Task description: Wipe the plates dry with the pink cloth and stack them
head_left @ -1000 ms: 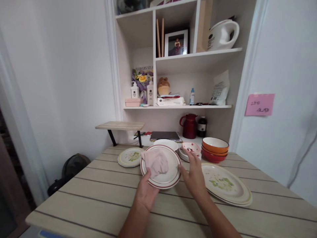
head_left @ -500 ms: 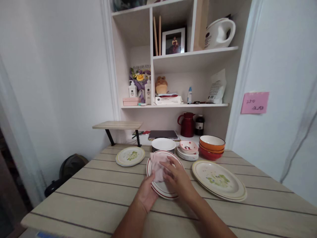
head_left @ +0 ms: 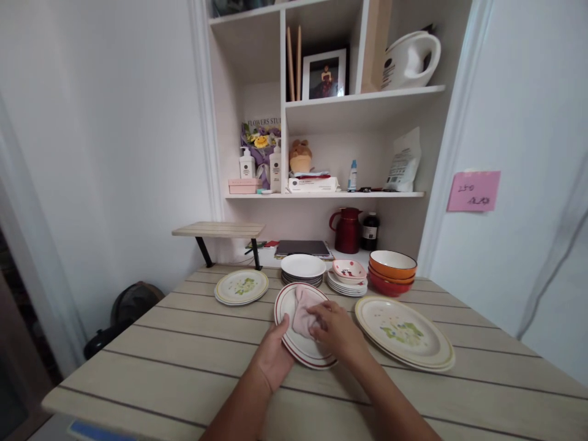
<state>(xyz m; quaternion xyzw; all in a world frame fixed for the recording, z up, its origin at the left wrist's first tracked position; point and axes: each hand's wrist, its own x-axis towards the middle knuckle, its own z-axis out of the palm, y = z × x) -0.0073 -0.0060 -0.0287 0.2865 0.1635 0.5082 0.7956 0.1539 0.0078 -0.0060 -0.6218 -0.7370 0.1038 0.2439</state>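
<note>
A white plate with dark red rings is tilted toward me over the table. My left hand grips its lower left edge, the thumb on top and the other fingers underneath. On the plate's face lies a crumpled pale pink cloth. My right hand presses the cloth against the plate with bent fingers, which partly cover it. The right side of the plate is hidden behind that hand.
Floral plates lie to the right, smaller floral plates to the left. Behind stand stacked white-topped plates, small dishes with a pink bowl, and orange and red bowls. A small raised shelf stands at the back left.
My right hand and the pink cloth have moved a little to the right across the plate. The right fingers are more bent now. My left hand keeps its hold.
</note>
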